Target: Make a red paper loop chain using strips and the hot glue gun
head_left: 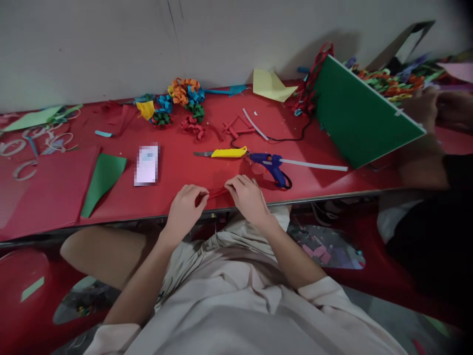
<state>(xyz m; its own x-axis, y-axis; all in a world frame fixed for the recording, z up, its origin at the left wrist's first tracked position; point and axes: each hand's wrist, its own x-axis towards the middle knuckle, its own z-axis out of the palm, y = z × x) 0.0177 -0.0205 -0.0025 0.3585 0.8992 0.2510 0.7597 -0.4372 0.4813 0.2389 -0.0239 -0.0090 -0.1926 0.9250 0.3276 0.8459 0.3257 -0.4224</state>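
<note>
Near the table's front edge, a thin red paper strip (pixel 217 193) stretches between my two hands. Its left end is pinched by my left hand (pixel 187 206), and its other end by my right hand (pixel 248 197). The strip blends with the red tabletop, so its exact shape is hard to see. Just beyond my hands lies a yellow utility knife (pixel 228 153) with its blade pointing left. A blue hot glue gun (pixel 271 166) rests beside my right hand, with a white glue stick (pixel 314 164) sticking out to the right.
Curled paper chains (pixel 186 93) lie toward the wall. Green paper (pixel 103 180), red sheets (pixel 51 187) and a blurred white rectangle (pixel 147 165) are on the left. At right, a green board (pixel 362 113) leans up, beside a co-worker's hands (pixel 424 106). Yellow paper (pixel 271 85) lies at the back.
</note>
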